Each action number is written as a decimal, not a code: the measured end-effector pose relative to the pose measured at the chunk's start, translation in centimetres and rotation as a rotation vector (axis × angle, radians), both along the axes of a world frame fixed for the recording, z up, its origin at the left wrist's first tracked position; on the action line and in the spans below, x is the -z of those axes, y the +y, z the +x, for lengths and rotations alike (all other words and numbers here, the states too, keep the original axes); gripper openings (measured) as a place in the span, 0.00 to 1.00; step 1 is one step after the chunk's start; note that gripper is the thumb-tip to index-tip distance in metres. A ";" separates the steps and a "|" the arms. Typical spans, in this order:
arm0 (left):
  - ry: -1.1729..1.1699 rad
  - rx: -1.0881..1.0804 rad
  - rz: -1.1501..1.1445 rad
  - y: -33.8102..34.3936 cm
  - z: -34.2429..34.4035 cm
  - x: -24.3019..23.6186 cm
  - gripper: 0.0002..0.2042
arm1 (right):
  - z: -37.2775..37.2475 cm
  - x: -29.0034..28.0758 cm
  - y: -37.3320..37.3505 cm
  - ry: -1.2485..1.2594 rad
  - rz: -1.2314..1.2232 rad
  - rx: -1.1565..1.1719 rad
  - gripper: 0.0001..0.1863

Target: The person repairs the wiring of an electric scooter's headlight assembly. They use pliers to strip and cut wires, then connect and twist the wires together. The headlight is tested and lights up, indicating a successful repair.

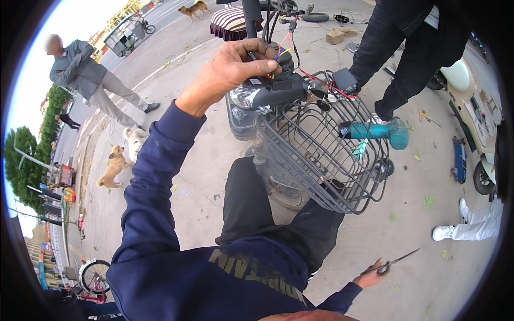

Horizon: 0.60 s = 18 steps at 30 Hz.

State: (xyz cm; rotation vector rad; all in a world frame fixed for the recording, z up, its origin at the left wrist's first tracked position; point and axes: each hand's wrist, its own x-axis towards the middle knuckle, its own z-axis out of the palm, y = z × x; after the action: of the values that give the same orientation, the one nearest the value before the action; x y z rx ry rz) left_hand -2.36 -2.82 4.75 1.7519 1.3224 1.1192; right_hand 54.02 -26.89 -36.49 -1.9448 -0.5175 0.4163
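Observation:
My left hand is closed, thumb and fingers pinching thin coloured wires above the front of an electric scooter. Just below it lies a dark grey handlebar cover with a bunch of keys beside it. A red wire runs across to a small black box over the basket's far rim. The black wire basket is in front of my knees. Low on the right, away from the scooter, my right hand grips scissors, their long dark blades pointing outward.
A teal power tool rests on the basket's right side. Someone in black leans in from the far right. Another person stands left, near two dogs. Scooter panels and a blue tool lie right.

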 end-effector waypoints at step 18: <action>-0.185 0.005 0.020 1.2 0.2 1.3 0.12 | -32.2 -35.5 23.4 -0.871 0.527 -1.067 0.22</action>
State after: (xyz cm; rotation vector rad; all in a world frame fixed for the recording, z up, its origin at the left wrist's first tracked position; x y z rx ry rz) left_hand -2.19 -1.61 3.40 1.6222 1.1980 1.2632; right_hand 21.82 -3.44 -0.98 -1.1072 -2.0188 0.0159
